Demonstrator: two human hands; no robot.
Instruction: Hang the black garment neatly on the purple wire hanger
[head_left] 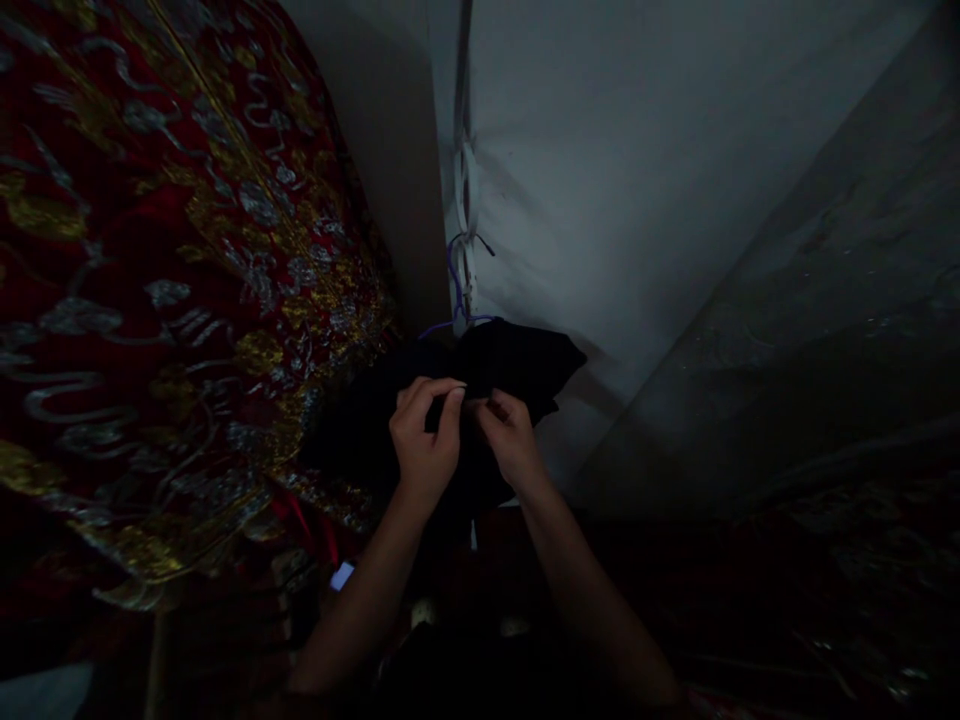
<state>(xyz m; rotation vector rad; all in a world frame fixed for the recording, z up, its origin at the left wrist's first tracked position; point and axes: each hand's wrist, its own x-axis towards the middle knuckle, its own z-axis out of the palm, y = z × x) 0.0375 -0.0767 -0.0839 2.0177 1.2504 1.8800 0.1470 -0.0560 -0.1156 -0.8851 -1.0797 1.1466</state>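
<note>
A black garment (517, 355) hangs on a thin purple hanger (459, 310) against the wall. My left hand (429, 435) is in front of the garment, thumb and forefinger pinched together on a small dark bit of its edge. Close beside it on the right, my right hand (512, 440) is closed too, its fingertips pressed together at the front of the garment. What the right fingertips hold is too dark and small to make out. The garment's lower part fades into shadow between my forearms.
A red cloth (247, 250) with gold and silver embroidery fills the left side. White rings (466, 190) above the hanger run down the pale wall (637, 150). A small bright rectangle (342, 575) shows low on the left. The floor area is very dark.
</note>
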